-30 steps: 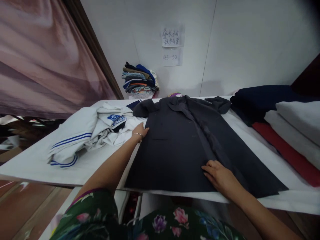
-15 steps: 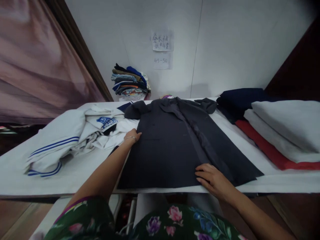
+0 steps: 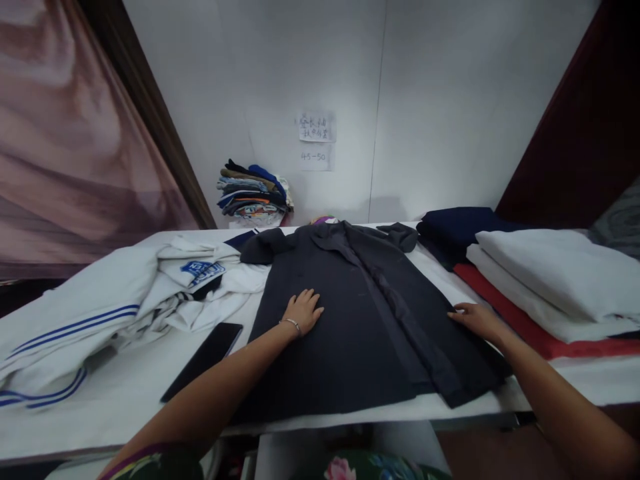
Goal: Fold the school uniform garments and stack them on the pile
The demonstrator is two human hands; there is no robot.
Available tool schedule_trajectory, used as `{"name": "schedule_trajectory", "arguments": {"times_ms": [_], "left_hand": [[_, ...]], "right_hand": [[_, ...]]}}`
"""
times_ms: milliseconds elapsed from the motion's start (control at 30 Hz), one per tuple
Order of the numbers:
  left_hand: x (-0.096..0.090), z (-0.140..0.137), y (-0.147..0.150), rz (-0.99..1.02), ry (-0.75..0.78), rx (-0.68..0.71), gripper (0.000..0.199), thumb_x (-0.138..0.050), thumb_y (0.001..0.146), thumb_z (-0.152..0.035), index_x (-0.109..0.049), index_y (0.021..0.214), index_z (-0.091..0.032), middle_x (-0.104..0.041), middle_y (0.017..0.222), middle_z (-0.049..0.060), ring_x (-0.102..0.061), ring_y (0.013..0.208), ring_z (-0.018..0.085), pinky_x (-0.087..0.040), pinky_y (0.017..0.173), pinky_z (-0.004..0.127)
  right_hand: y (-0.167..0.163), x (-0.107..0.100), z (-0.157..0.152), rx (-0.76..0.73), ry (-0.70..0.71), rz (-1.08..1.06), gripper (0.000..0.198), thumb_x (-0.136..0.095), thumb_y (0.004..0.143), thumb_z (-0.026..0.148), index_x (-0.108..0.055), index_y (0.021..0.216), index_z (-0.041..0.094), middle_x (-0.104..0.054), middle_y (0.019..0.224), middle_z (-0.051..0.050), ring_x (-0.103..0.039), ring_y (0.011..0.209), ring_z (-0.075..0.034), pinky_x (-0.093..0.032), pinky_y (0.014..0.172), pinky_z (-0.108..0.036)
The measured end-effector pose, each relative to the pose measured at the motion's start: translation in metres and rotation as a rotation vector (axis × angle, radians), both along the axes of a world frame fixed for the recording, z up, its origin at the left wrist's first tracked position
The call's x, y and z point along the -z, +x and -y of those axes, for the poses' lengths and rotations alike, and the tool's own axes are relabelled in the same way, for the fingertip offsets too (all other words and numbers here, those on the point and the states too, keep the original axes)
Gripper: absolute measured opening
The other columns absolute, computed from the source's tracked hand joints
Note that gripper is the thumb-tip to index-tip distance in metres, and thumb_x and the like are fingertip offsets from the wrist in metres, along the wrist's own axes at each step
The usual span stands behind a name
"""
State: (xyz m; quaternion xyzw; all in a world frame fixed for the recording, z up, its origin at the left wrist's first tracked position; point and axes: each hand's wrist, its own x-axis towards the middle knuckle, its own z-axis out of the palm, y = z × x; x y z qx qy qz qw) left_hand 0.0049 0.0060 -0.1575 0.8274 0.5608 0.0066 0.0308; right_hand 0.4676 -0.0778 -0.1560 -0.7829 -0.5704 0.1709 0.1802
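A dark grey coat (image 3: 330,347) lies spread across the table, front side up, with its collar at the far end and its front slightly parted. My left hand (image 3: 303,313) rests on its left front panel, fingers spread and holding nothing. At the coat's right side edge, my right hand (image 3: 475,320) has its thumb and fingers closed on the cloth; the undersides of those fingers are hidden. Both sleeves are bunched near the shoulders. Left of the coat lies a dark flat phone or tablet (image 3: 205,360), partly behind my left forearm.
A crumpled white garment with blue stripes (image 3: 100,293) covers the table's left side. Folded white cloth (image 3: 550,273), a red piece (image 3: 530,330) and a navy piece (image 3: 460,223) are stacked at right. A pile of folded clothes (image 3: 255,193) stands at the back by the wall.
My left hand has moved from the coat's left edge onto its front panel. My right hand has gone from the hem up to the right side edge. The phone or tablet now shows.
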Motion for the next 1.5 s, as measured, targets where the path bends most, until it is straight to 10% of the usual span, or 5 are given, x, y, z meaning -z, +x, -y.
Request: {"name": "schedule_trajectory", "arguments": {"times_ms": [233,433,733,1033,1500], "left_hand": [[0.006,0.003,-0.003,0.001,0.004,0.002,0.051,-0.033,0.093,-0.044,-0.043,0.138,-0.022,-0.035,0.15,0.009,-0.025,0.14,0.025,-0.021,0.112,0.046],[0.007,-0.001,-0.002,0.088,-0.031,-0.02,0.049,-0.04,0.091,-0.042,-0.045,0.136,-0.021,-0.036,0.149,0.009,-0.024,0.14,0.026,-0.02,0.112,0.048],[-0.012,0.004,0.007,0.527,-0.064,-0.205,0.04,-0.034,0.095,-0.036,-0.057,0.122,-0.017,-0.064,0.12,0.007,-0.06,0.109,0.015,-0.044,0.094,0.023],[-0.014,-0.006,0.026,0.377,-0.054,-0.205,0.05,-0.056,0.083,-0.04,-0.051,0.128,-0.018,-0.065,0.117,0.009,-0.059,0.11,0.024,-0.044,0.093,0.033],[-0.018,-0.069,0.051,0.278,-0.081,-0.403,0.031,-0.049,0.084,-0.021,-0.061,0.112,-0.024,-0.066,0.114,0.008,-0.062,0.106,0.024,-0.048,0.087,0.033]], "right_hand": [[-0.019,-0.055,0.012,-0.119,0.033,-0.346,0.029,-0.059,0.07,0.047,-0.06,0.065,0.019,-0.057,0.054,0.002,-0.051,0.051,-0.013,-0.038,0.05,-0.025],[-0.135,-0.119,0.013,-0.537,-0.057,-0.548,0.024,-0.06,0.076,0.041,-0.058,0.077,0.018,-0.056,0.062,0.005,-0.049,0.055,-0.009,-0.038,0.054,-0.021],[-0.279,-0.027,0.0,-0.717,-0.395,-0.656,0.029,-0.062,0.077,0.024,-0.062,0.103,0.013,-0.057,0.067,0.001,-0.054,0.053,-0.01,-0.046,0.043,-0.021],[-0.249,-0.021,0.018,-0.972,0.155,-0.282,0.036,-0.056,0.084,0.025,-0.061,0.119,0.016,-0.059,0.124,-0.012,-0.05,0.119,-0.023,-0.037,0.103,-0.041],[-0.248,-0.01,0.015,-1.059,-0.014,0.06,0.063,-0.042,0.09,0.054,-0.033,0.144,0.022,-0.017,0.155,-0.012,-0.006,0.143,-0.026,-0.002,0.114,-0.052]]}}
